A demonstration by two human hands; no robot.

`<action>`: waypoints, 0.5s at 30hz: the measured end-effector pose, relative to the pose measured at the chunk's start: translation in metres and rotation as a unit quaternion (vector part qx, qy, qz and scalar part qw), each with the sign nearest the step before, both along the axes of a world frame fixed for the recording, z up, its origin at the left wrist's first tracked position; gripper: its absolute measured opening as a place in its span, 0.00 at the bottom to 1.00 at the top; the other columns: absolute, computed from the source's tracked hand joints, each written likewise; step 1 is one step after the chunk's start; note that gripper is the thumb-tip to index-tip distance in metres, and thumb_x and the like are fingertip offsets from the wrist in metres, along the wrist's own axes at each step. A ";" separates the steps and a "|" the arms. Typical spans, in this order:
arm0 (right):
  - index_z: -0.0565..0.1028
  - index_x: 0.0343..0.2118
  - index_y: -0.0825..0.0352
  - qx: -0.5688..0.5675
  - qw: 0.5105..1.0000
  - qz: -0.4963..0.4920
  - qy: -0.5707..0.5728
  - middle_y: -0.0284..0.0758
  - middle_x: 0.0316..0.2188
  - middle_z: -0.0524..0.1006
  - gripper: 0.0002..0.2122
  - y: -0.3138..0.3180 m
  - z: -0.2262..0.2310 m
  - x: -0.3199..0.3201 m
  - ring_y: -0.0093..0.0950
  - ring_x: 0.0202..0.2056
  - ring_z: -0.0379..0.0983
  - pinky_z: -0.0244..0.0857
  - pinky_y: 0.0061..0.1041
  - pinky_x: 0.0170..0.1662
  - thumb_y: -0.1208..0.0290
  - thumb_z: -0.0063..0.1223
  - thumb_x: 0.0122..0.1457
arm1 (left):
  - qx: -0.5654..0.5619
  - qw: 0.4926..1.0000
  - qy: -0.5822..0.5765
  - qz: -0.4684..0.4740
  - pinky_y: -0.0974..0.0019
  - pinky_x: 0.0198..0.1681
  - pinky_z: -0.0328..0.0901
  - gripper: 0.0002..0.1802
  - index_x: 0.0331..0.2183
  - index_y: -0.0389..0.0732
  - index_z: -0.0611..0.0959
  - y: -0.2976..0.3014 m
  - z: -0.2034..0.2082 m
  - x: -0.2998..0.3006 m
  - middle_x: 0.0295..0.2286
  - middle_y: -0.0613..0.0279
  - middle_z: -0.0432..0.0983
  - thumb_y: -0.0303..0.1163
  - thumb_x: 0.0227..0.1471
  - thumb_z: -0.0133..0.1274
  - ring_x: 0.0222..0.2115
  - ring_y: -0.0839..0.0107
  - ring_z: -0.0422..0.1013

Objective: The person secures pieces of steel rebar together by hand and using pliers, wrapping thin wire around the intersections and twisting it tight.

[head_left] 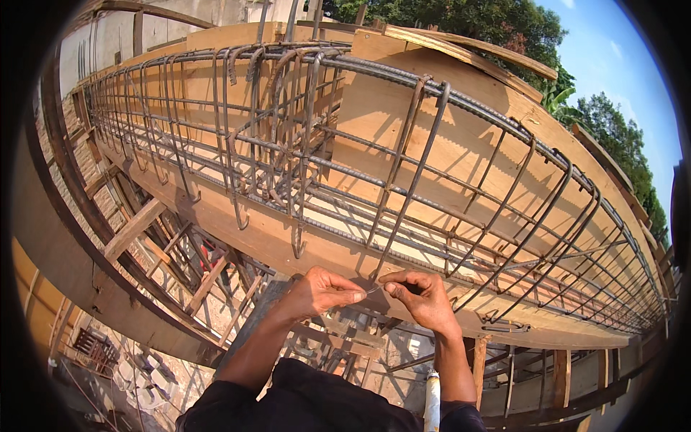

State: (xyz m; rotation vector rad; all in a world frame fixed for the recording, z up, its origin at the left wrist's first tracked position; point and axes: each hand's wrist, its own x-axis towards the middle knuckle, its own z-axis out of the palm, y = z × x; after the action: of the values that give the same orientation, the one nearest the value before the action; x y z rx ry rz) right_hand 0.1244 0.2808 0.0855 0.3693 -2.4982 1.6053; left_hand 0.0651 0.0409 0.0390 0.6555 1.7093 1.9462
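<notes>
Both my hands are held close together over the near edge of a long steel rebar cage [389,73]. My left hand [317,294] pinches one end of a short thin wire [373,289] between thumb and fingertips. Its other end is pinched by my right hand [426,299], just to the right. Between the fingertips the wire shows as a fine strand. Right behind the hands, the foot of a bent stirrup [412,180] reaches down to the formwork's lower board [216,216]. Whether the wire touches the steel, I cannot tell.
A plywood side panel [461,137] stands behind the cage. Hooked stirrup ends [298,248] jut out toward me. A curved-looking timber [108,288] runs along the left, with wooden supports [134,229] below. A white tube [432,403] sticks up beside my right forearm.
</notes>
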 end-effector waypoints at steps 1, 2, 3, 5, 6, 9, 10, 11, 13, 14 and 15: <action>0.83 0.42 0.70 -0.034 0.998 -0.006 -0.044 0.35 0.33 0.83 0.10 0.002 -0.004 -0.001 0.23 0.34 0.78 0.73 0.27 0.40 0.72 0.63 0.61 | 0.006 1.000 0.021 -0.001 0.76 0.34 0.69 0.13 0.42 0.31 0.87 0.000 -0.002 0.002 0.32 0.60 0.84 0.28 0.56 0.63 0.31 0.81 0.75; 0.82 0.43 0.70 -0.065 0.996 0.002 -0.061 0.35 0.33 0.83 0.10 0.002 -0.009 -0.004 0.22 0.35 0.78 0.72 0.25 0.40 0.72 0.62 0.61 | 0.012 0.999 0.042 -0.004 0.76 0.36 0.70 0.13 0.42 0.30 0.86 -0.001 -0.004 0.004 0.32 0.59 0.84 0.27 0.57 0.62 0.33 0.80 0.76; 0.82 0.44 0.71 -0.099 0.992 0.009 -0.078 0.35 0.34 0.83 0.11 0.001 -0.014 -0.006 0.21 0.36 0.78 0.72 0.23 0.41 0.73 0.61 0.62 | 0.006 0.999 0.051 0.006 0.76 0.36 0.70 0.13 0.42 0.30 0.86 -0.003 -0.005 0.005 0.33 0.60 0.84 0.28 0.57 0.62 0.33 0.80 0.76; 0.81 0.45 0.73 -0.138 0.986 0.008 -0.090 0.36 0.34 0.83 0.11 -0.005 -0.017 -0.008 0.21 0.36 0.78 0.71 0.21 0.41 0.74 0.59 0.63 | -0.004 0.997 0.068 0.023 0.77 0.35 0.70 0.13 0.42 0.30 0.87 -0.004 -0.008 0.006 0.33 0.60 0.84 0.29 0.57 0.63 0.33 0.81 0.75; 0.81 0.45 0.73 -0.135 0.988 -0.002 -0.080 0.36 0.34 0.83 0.10 -0.009 -0.018 -0.008 0.21 0.36 0.78 0.71 0.21 0.41 0.75 0.58 0.63 | -0.016 0.996 0.080 0.029 0.77 0.35 0.69 0.13 0.41 0.31 0.87 -0.004 -0.009 0.006 0.33 0.60 0.84 0.29 0.57 0.63 0.33 0.81 0.76; 0.80 0.46 0.76 -0.144 0.986 -0.033 -0.078 0.39 0.35 0.83 0.11 -0.023 -0.020 -0.008 0.24 0.38 0.80 0.74 0.22 0.44 0.77 0.55 0.64 | -0.040 0.993 0.094 0.051 0.76 0.34 0.69 0.13 0.41 0.32 0.88 -0.005 -0.013 0.004 0.32 0.60 0.85 0.31 0.56 0.64 0.32 0.81 0.76; 0.80 0.46 0.76 -0.167 0.983 -0.035 -0.073 0.40 0.35 0.83 0.11 -0.027 -0.020 -0.008 0.25 0.38 0.80 0.75 0.23 0.44 0.77 0.55 0.64 | -0.040 0.994 0.084 0.062 0.75 0.34 0.69 0.13 0.40 0.33 0.88 -0.005 -0.016 0.003 0.31 0.60 0.85 0.32 0.56 0.64 0.32 0.80 0.76; 0.79 0.46 0.77 -0.190 0.979 -0.036 -0.067 0.41 0.36 0.83 0.11 -0.030 -0.020 -0.008 0.25 0.39 0.80 0.75 0.23 0.45 0.78 0.55 0.64 | -0.040 0.994 0.074 0.075 0.75 0.33 0.69 0.13 0.40 0.33 0.88 -0.005 -0.017 0.003 0.31 0.60 0.85 0.32 0.56 0.64 0.32 0.80 0.76; 0.79 0.46 0.78 -0.227 0.971 -0.049 -0.052 0.42 0.37 0.83 0.10 -0.034 -0.021 -0.004 0.27 0.40 0.80 0.76 0.24 0.46 0.78 0.55 0.64 | -0.076 0.986 0.114 0.097 0.74 0.34 0.69 0.14 0.41 0.33 0.88 -0.002 -0.015 0.003 0.30 0.60 0.85 0.32 0.56 0.64 0.32 0.80 0.76; 0.79 0.45 0.78 -0.243 0.968 -0.055 -0.040 0.42 0.37 0.82 0.10 -0.037 -0.019 -0.004 0.27 0.40 0.80 0.76 0.24 0.47 0.78 0.55 0.64 | -0.094 0.980 0.134 0.109 0.73 0.34 0.70 0.14 0.41 0.33 0.88 -0.002 -0.012 0.002 0.30 0.60 0.85 0.32 0.56 0.64 0.32 0.80 0.76; 0.79 0.45 0.78 -0.257 0.964 -0.062 -0.037 0.42 0.38 0.82 0.10 -0.039 -0.021 -0.003 0.28 0.40 0.80 0.76 0.25 0.47 0.79 0.55 0.64 | -0.099 0.978 0.144 0.109 0.73 0.34 0.70 0.14 0.41 0.32 0.87 0.000 -0.008 0.006 0.30 0.59 0.85 0.32 0.56 0.64 0.32 0.80 0.76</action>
State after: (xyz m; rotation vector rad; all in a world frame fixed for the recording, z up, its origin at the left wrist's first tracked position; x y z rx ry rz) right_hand 0.1217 0.2417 0.0644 0.0827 -1.9895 2.1476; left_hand 0.0709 0.0410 0.0313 0.7308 2.2036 1.8573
